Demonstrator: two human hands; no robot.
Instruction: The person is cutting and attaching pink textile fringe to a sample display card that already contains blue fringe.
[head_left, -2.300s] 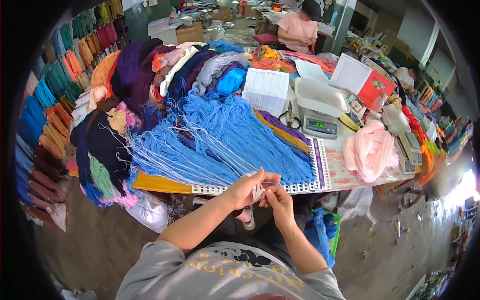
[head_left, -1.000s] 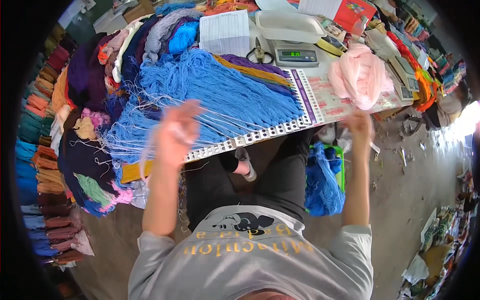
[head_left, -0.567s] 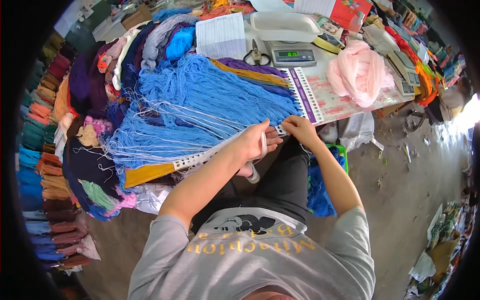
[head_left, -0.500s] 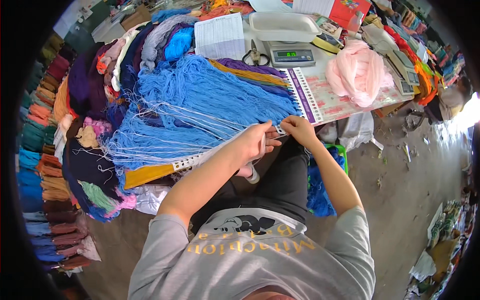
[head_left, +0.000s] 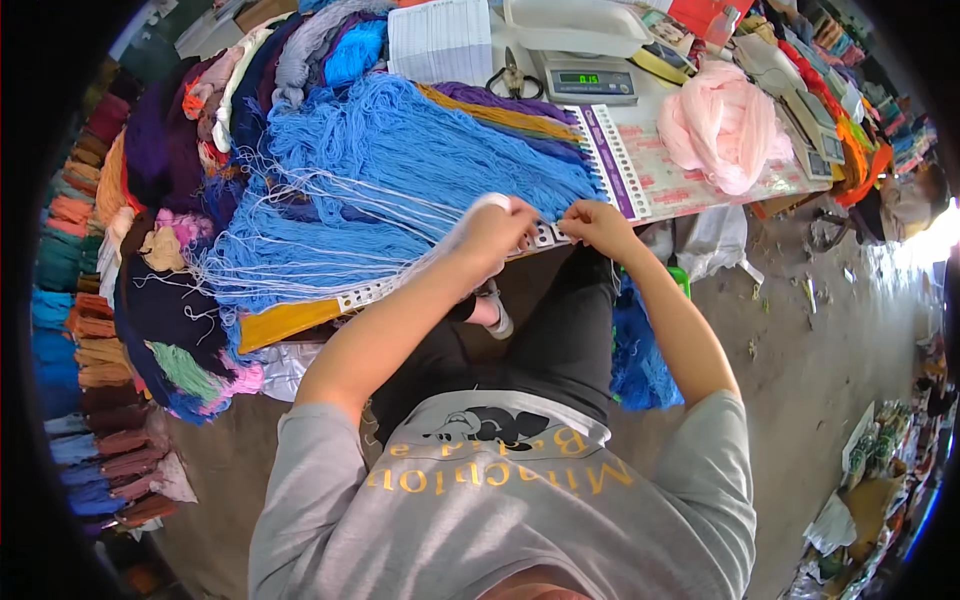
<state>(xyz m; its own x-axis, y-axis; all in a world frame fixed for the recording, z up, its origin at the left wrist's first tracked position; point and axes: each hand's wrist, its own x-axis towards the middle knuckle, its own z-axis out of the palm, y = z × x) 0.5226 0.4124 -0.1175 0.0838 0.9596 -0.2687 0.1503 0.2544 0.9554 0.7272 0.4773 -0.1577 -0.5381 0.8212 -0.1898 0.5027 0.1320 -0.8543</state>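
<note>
My left hand [head_left: 492, 236] is closed, with white yarn [head_left: 488, 202] looped around it and strands trailing left. My right hand [head_left: 604, 230] is beside it, thumb and finger pinched together at a white holed card strip [head_left: 547, 236] along the table's front edge; what sits in that pinch is too small to make out. Behind both hands spreads a large bundle of blue yarn [head_left: 390, 165], with long white strands lying across it. Right of the bundle lies a white and purple holed card [head_left: 612, 165], with yarn ends along its left side.
Scissors [head_left: 514, 80], a digital scale [head_left: 590, 82] bearing a white tray [head_left: 578, 28], and a pale pink skein [head_left: 722, 128] lie farther back. Printed sheets [head_left: 440, 42] rest behind the blue yarn. Coloured skeins [head_left: 100, 350] are stacked at left. Blue yarn [head_left: 640, 355] hangs low beside my right leg.
My left hand has lifted slightly and turned, its fingers now curled in rather than extended. My right hand stays pinched by the strip. The whole view has shifted a little.
</note>
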